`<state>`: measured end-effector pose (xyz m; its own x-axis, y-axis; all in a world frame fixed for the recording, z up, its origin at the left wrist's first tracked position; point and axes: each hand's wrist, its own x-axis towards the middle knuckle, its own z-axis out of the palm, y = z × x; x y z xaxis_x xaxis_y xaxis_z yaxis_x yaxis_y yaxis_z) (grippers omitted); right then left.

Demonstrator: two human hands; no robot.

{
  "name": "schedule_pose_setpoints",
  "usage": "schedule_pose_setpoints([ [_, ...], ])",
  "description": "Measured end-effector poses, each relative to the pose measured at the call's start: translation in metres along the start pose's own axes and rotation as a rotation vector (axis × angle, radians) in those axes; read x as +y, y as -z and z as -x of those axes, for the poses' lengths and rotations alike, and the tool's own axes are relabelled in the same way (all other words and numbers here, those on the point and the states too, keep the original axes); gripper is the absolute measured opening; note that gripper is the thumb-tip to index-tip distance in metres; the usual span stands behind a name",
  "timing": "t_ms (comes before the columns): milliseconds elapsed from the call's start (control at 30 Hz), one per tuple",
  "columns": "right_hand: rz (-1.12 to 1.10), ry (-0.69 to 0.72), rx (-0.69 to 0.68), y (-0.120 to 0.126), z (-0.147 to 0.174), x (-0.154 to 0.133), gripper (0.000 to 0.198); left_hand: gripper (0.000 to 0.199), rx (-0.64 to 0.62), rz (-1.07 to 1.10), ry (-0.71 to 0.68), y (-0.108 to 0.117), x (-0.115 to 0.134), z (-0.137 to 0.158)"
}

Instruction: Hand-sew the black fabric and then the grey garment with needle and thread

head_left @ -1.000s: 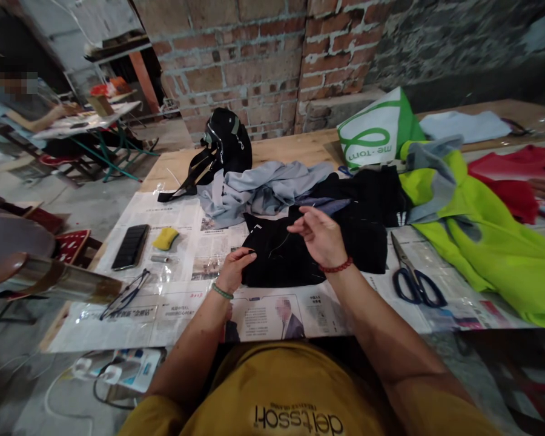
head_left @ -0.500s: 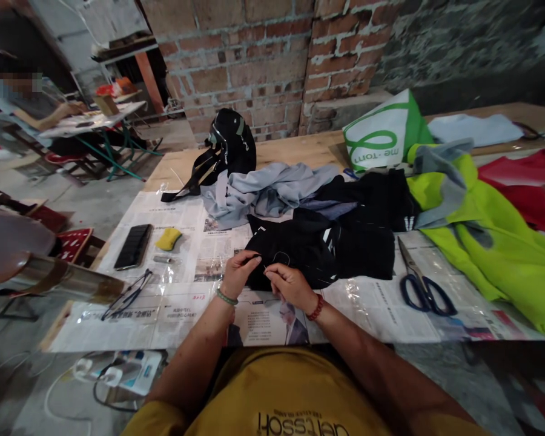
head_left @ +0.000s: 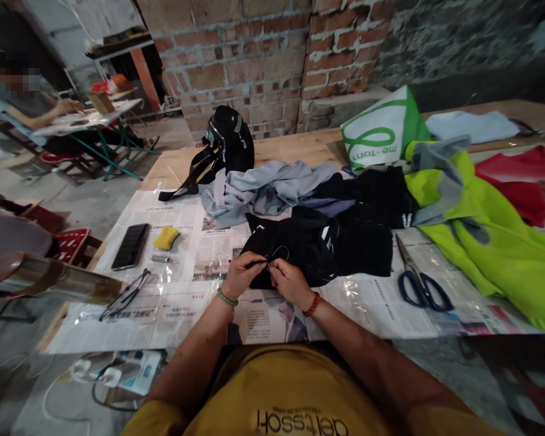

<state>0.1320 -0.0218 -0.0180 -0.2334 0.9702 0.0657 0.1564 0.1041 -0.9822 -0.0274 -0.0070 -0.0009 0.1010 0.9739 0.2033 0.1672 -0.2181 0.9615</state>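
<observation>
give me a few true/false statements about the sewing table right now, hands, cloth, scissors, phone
1. Both hands meet at the near edge of the black cloth. True: the left hand and right hand pinch there, fingertips together.
2. The scissors lie left of the hands. False: they lie to the right, on the newspaper.
3. The phone lies flat beside a yellow sponge. True.
4. The right hand holds the scissors. False: the scissors lie untouched, apart from both hands.
5. The black bag sits on the neon jacket. False: it stands on the table, far left of the jacket.
</observation>
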Motion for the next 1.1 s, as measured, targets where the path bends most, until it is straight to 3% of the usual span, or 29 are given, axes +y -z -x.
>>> schedule_pose_setpoints([
  [533,-0.026,0.024,0.067,-0.001,0.003,0.001,0.019,0.009,-0.173,-0.045,-0.143,0.000,0.004,0.002],
  [767,-0.127,-0.012,0.013,-0.002,-0.001,0.003,0.015,0.017,-0.062,-0.141,-0.393,-0.004,-0.005,0.000],
  [1100,-0.156,0.021,0.086,0.000,0.001,0.005,0.011,0.027,-0.090,-0.205,-0.409,-0.007,-0.009,0.002],
])
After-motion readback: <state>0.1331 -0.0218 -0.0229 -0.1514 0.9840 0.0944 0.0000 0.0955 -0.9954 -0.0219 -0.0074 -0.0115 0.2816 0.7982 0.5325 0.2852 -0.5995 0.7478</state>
